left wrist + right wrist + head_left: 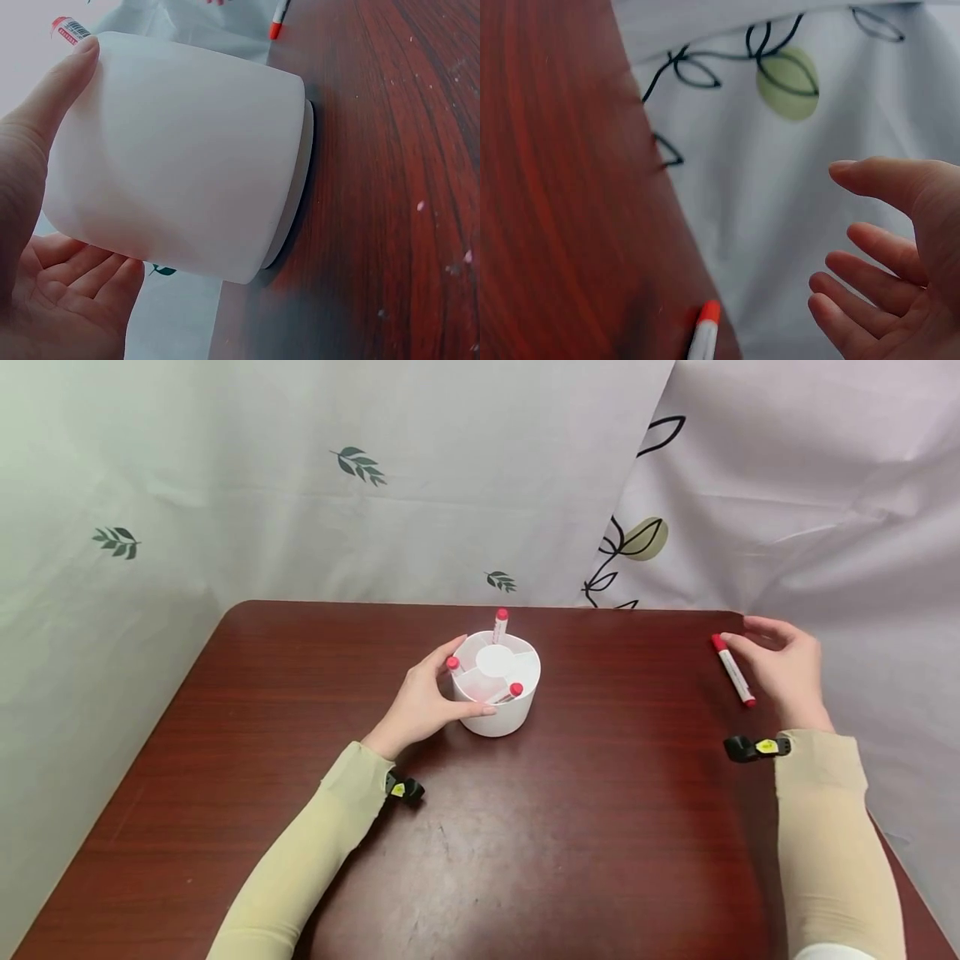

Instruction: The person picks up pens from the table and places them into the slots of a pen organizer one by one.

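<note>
A round white divided pen holder (498,718) stands on the table, with three red-capped markers in it: one upright at the back (501,625), one at the left (453,665), one leaning at the front (510,693). My left hand (420,702) grips its left side, thumb along the front wall and fingers toward the back; the left wrist view shows the thumb (67,79) near the rim. At the far right, a red-and-white marker (735,672) lies on the table. Just right of it is my right hand (791,672), its fingers (870,285) spread with nothing between them.
The dark red wooden table (562,827) ends at a right edge close to the loose marker. White curtain cloth (300,527) with leaf prints hangs behind and beside the table. Each sleeved wrist wears a small black camera (750,748).
</note>
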A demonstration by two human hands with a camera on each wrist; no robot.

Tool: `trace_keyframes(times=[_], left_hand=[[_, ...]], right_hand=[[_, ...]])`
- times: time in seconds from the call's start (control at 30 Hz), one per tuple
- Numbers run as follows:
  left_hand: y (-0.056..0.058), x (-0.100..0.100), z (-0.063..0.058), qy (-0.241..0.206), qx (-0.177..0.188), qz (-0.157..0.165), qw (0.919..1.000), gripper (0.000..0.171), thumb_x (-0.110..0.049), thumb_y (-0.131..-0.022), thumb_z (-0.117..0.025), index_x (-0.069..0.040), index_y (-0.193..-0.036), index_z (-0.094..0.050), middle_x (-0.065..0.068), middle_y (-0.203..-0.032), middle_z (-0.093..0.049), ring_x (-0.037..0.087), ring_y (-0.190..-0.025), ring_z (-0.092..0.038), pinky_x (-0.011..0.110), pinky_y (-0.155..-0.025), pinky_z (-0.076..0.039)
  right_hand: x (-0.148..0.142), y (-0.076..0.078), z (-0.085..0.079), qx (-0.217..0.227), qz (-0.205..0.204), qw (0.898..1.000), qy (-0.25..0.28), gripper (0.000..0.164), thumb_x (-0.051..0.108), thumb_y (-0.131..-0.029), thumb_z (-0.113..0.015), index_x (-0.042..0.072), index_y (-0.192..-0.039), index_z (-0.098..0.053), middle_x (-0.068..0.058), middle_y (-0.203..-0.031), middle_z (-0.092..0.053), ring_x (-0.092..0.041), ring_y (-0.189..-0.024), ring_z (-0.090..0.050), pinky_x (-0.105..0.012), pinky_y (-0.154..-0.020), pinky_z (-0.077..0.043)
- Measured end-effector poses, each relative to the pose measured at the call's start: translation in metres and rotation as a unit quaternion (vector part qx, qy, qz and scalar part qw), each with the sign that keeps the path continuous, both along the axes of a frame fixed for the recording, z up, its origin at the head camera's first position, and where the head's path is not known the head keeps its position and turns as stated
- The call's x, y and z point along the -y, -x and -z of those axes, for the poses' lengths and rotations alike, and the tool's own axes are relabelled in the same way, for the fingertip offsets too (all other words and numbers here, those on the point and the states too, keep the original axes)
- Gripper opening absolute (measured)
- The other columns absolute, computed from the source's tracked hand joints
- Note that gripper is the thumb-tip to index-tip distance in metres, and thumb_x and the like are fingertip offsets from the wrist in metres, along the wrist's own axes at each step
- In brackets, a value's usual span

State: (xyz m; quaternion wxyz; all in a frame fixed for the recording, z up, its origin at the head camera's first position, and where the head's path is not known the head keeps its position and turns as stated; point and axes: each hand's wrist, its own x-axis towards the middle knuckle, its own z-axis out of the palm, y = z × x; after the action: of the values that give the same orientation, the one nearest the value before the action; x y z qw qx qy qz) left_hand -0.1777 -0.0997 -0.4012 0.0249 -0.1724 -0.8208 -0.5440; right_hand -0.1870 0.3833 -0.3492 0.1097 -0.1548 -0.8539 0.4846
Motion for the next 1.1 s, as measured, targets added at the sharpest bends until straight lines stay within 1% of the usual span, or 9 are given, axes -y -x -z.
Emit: trace_keyframes(times=[0.13, 0.2, 0.37, 0.5, 0.6, 0.7, 0.83, 0.97, 1.1], left_hand=[[0.000, 0.000, -0.001, 0.002, 0.007, 0.000, 1.0000, 0.109, -0.039, -0.066, -0.098, -0.016, -0.156, -0.042, -0.003, -0.144, -0.054, 0.015, -0.130, -0.052, 0.037, -0.110, -0.039], [0.000, 0.000, -0.001, 0.002, 0.008, -0.001, 1.0000, 0.109, -0.039, -0.066, -0.098, -0.016, -0.156, -0.042, -0.003, -0.144, -0.054, 0.015, -0.131, -0.052, 0.037, -0.110, -0.039], [0.000, 0.000, -0.002, 0.002, 0.008, -0.002, 1.0000, 0.107, -0.040, -0.066, -0.098, -0.020, -0.156, -0.042, -0.004, -0.144, -0.054, 0.014, -0.130, -0.052, 0.036, -0.110, -0.039], [0.001, 0.000, -0.003, 0.006, 0.009, 0.000, 0.9999, 0.107, -0.040, -0.066, -0.097, -0.019, -0.156, -0.042, -0.003, -0.143, -0.054, 0.015, -0.130, -0.053, 0.037, -0.110, -0.040], [0.001, 0.000, -0.003, 0.006, 0.009, 0.004, 0.9999, 0.108, -0.039, -0.066, -0.098, -0.015, -0.156, -0.042, -0.003, -0.144, -0.054, 0.015, -0.130, -0.053, 0.037, -0.110, -0.040], [0.001, -0.001, -0.003, 0.004, 0.009, 0.006, 0.9999, 0.108, -0.036, -0.066, -0.098, -0.014, -0.156, -0.042, -0.003, -0.144, -0.054, 0.015, -0.130, -0.053, 0.036, -0.110, -0.039], [0.000, -0.001, -0.003, 0.002, 0.013, 0.005, 0.9999, 0.108, -0.035, -0.066, -0.098, -0.015, -0.156, -0.042, -0.004, -0.144, -0.053, 0.014, -0.130, -0.053, 0.034, -0.109, -0.040], [0.000, -0.001, -0.003, 0.001, 0.014, 0.004, 0.9999, 0.107, -0.035, -0.066, -0.098, -0.016, -0.156, -0.042, -0.003, -0.144, -0.054, 0.015, -0.129, -0.054, 0.034, -0.109, -0.040], [0.000, -0.001, -0.003, 0.002, 0.011, 0.003, 0.9999, 0.107, -0.035, -0.066, -0.098, -0.016, -0.156, -0.042, -0.003, -0.144, -0.054, 0.016, -0.130, -0.053, 0.035, -0.109, -0.040]], right_hand=[[-0.009, -0.001, 0.009, 0.031, 0.004, 0.999, -0.020, 0.067, 0.046, -0.088, -0.078, 0.015, -0.144, -0.059, 0.016, -0.110, -0.062, -0.003, -0.101, -0.056, -0.009, -0.075, -0.045], [-0.012, -0.001, 0.014, 0.045, 0.000, 0.998, -0.043, 0.071, 0.050, -0.089, -0.076, 0.014, -0.146, -0.056, 0.012, -0.114, -0.061, -0.006, -0.101, -0.055, -0.012, -0.074, -0.045], [-0.022, -0.003, 0.027, 0.076, -0.014, 0.990, -0.117, 0.077, 0.056, -0.090, -0.070, 0.004, -0.145, -0.055, -0.016, -0.135, -0.059, -0.027, -0.118, -0.048, -0.023, -0.077, -0.042], [-0.031, -0.007, 0.038, 0.091, -0.023, 0.983, -0.157, 0.077, 0.053, -0.091, -0.071, -0.004, -0.140, -0.057, -0.028, -0.135, -0.056, -0.039, -0.122, -0.046, -0.027, -0.076, -0.041], [-0.036, -0.009, 0.044, 0.091, -0.022, 0.980, -0.176, 0.070, 0.046, -0.091, -0.074, -0.007, -0.134, -0.060, -0.027, -0.124, -0.065, -0.034, -0.111, -0.053, -0.029, -0.073, -0.041], [-0.039, -0.009, 0.048, 0.094, -0.021, 0.978, -0.187, 0.064, 0.040, -0.091, -0.077, -0.008, -0.130, -0.062, -0.019, -0.101, -0.074, -0.026, -0.096, -0.056, -0.032, -0.071, -0.041], [-0.040, -0.010, 0.051, 0.106, -0.018, 0.975, -0.194, 0.057, 0.036, -0.090, -0.078, -0.007, -0.125, -0.065, -0.004, -0.078, -0.073, -0.026, -0.091, -0.054, -0.035, -0.069, -0.041], [-0.042, -0.010, 0.054, 0.103, -0.017, 0.975, -0.196, 0.051, 0.031, -0.090, -0.077, -0.008, -0.122, -0.067, -0.004, -0.077, -0.072, -0.035, -0.097, -0.051, -0.037, -0.070, -0.039], [-0.042, -0.009, 0.056, 0.094, -0.012, 0.975, -0.200, 0.044, 0.026, -0.090, -0.076, -0.007, -0.119, -0.069, -0.011, -0.083, -0.074, -0.038, -0.099, -0.052, -0.036, -0.070, -0.039]])
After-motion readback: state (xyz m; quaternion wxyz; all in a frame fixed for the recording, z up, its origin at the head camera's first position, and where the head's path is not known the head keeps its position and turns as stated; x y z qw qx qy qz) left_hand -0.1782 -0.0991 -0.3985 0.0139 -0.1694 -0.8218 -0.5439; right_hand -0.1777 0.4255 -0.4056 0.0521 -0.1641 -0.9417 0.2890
